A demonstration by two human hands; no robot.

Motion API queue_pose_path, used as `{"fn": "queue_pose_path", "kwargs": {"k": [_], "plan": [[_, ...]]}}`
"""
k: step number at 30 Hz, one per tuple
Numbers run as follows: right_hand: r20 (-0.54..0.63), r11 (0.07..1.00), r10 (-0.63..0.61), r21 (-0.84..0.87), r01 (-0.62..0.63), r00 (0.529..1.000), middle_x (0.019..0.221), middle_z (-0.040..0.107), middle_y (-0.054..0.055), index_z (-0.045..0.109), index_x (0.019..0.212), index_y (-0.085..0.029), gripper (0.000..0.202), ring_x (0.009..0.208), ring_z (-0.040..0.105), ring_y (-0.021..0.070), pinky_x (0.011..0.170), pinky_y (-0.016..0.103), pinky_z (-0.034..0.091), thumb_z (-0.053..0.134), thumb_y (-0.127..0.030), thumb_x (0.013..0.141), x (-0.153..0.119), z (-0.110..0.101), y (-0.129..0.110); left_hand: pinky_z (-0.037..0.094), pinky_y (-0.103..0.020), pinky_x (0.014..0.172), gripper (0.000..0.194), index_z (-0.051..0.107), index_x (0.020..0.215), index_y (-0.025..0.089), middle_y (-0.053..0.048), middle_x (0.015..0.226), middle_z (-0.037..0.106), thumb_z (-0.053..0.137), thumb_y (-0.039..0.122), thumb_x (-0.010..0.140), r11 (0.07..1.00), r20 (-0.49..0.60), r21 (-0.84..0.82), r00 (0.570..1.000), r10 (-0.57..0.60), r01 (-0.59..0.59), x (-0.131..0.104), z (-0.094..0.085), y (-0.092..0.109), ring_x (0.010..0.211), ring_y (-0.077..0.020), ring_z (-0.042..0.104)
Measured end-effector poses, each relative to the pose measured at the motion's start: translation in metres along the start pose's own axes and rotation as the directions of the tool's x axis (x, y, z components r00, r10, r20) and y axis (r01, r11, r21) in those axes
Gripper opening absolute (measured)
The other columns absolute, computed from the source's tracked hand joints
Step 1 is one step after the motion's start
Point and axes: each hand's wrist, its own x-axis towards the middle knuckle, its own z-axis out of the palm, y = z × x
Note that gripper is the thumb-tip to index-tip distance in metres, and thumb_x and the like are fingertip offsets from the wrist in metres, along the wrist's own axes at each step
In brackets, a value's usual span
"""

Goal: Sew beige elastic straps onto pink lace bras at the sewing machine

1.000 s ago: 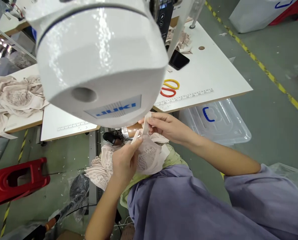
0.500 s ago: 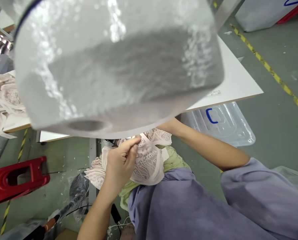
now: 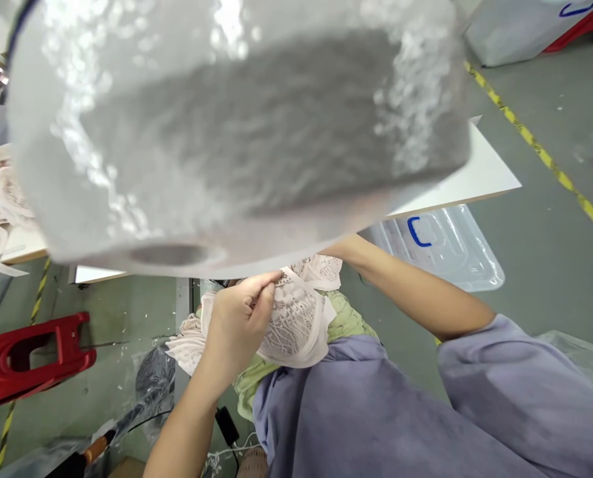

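Observation:
A pale pink lace bra (image 3: 296, 325) lies over my lap, one cup facing up and its upper part running under the machine head. Along the cup's top edge, my left hand (image 3: 239, 318) is closed, pinching the fabric between thumb and forefinger. My right hand (image 3: 340, 247) reaches in from the right beside the other cup; its fingers are hidden behind the large grey-white machine head (image 3: 256, 146), which looks like a sewing machine's. That head fills the upper middle and covers the spot where the bra's top edge goes. Green cloth (image 3: 348, 318) lies beneath the bra.
More pale pink lace garments (image 3: 2, 192) are piled on the white table (image 3: 480, 172) at the left. A clear plastic box lid with a blue handle (image 3: 440, 245) is below the table's right side. A red plastic stool (image 3: 32, 358) lies on the floor at left.
The machine head appears slightly larger and spreads wider across the view. My left hand stays pinched on the bra's edge, and the bra has barely shifted.

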Motion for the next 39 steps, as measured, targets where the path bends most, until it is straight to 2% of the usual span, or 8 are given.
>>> {"fn": "queue_pose_path", "kwargs": {"k": [2,4,8,14,17,22,27,39], "plan": [[-0.02,1.0,0.005,-0.001,-0.005,1.0,0.083,0.051,0.002,0.054,0.078,-0.021,0.02,0.082,0.05,0.0184,0.068,0.031,0.044,0.069,-0.034,0.08,0.001,0.0,0.001,0.043,-0.025,0.048,0.031,0.079,0.114,0.021,-0.001,0.067,0.075,0.057,0.026,0.094,0.999,0.007,-0.009,0.999,-0.045,0.045,0.003,-0.002,0.002,0.051,-0.0162,0.062],[-0.026,1.0,-0.001,-0.007,0.001,1.0,0.082,0.051,0.002,0.055,0.077,-0.021,0.022,0.081,0.05,0.0185,0.067,0.031,0.044,0.069,-0.037,0.08,0.002,0.0,0.001,0.034,-0.025,0.044,0.03,0.081,0.111,0.02,0.001,0.055,0.067,0.058,0.028,0.093,0.997,0.003,-0.014,0.998,-0.07,0.07,0.006,-0.004,0.004,0.043,-0.0144,0.052],[-0.012,1.0,-0.009,-0.018,0.008,1.0,0.081,0.049,0.002,0.055,0.072,-0.02,0.025,0.076,0.047,0.017,0.064,0.03,0.043,0.07,-0.039,0.079,0.004,-0.002,-0.001,0.037,-0.025,0.047,0.027,0.082,0.104,0.022,-0.002,0.069,0.074,0.061,0.029,0.089,0.996,-0.018,-0.046,0.996,-0.082,0.081,0.009,-0.005,0.005,0.056,-0.0184,0.061],[0.015,0.999,0.007,-0.036,-0.006,1.0,0.083,0.05,0.002,0.049,0.064,-0.02,0.023,0.072,0.046,0.0141,0.066,0.029,0.043,0.067,-0.019,0.077,0.005,-0.008,-0.01,0.048,-0.028,0.054,0.022,0.083,0.099,0.023,-0.005,0.072,0.074,0.066,0.03,0.085,0.991,-0.039,-0.12,0.997,-0.063,0.058,0.011,-0.004,0.003,0.076,-0.0256,0.07],[0.026,1.0,0.02,-0.001,-0.02,0.999,0.086,0.053,0.002,0.053,0.069,-0.02,0.017,0.075,0.049,0.0157,0.068,0.03,0.046,0.067,-0.02,0.079,0.003,-0.01,-0.014,0.049,-0.029,0.055,0.021,0.083,0.097,0.024,-0.006,0.074,0.075,0.066,0.031,0.085,0.992,-0.04,-0.119,0.998,-0.043,0.038,0.012,-0.004,0.003,0.081,-0.0276,0.071],[0.033,1.0,0.027,0.008,-0.027,0.999,0.088,0.056,0.003,0.058,0.071,-0.02,0.015,0.079,0.052,0.0179,0.071,0.032,0.048,0.069,-0.024,0.08,0.002,-0.01,-0.015,0.049,-0.029,0.055,0.02,0.083,0.093,0.023,-0.006,0.076,0.076,0.067,0.032,0.086,0.991,-0.031,-0.131,0.999,-0.035,0.03,0.013,-0.005,0.003,0.077,-0.0272,0.071],[0.027,0.999,0.033,0.026,-0.034,0.999,0.087,0.056,0.003,0.059,0.072,-0.02,0.012,0.077,0.053,0.0185,0.072,0.034,0.049,0.069,-0.025,0.078,0.003,-0.009,-0.013,0.049,-0.029,0.053,0.025,0.082,0.098,0.022,-0.007,0.076,0.076,0.061,0.032,0.09,1.0,-0.01,-0.025,1.0,-0.009,0.009,0.013,-0.006,0.003,0.075,-0.0262,0.071],[-0.014,1.0,-0.028,-0.003,0.028,1.0,0.084,0.058,0.002,0.055,0.064,-0.02,0.016,0.073,0.055,0.0174,0.07,0.034,0.052,0.066,-0.016,0.074,0.001,-0.012,-0.016,0.044,-0.026,0.047,0.031,0.081,0.105,0.022,-0.004,0.069,0.073,0.054,0.032,0.095,0.992,0.022,0.124,1.0,-0.006,0.003,0.011,-0.006,0.006,0.056,-0.0186,0.065]]}}
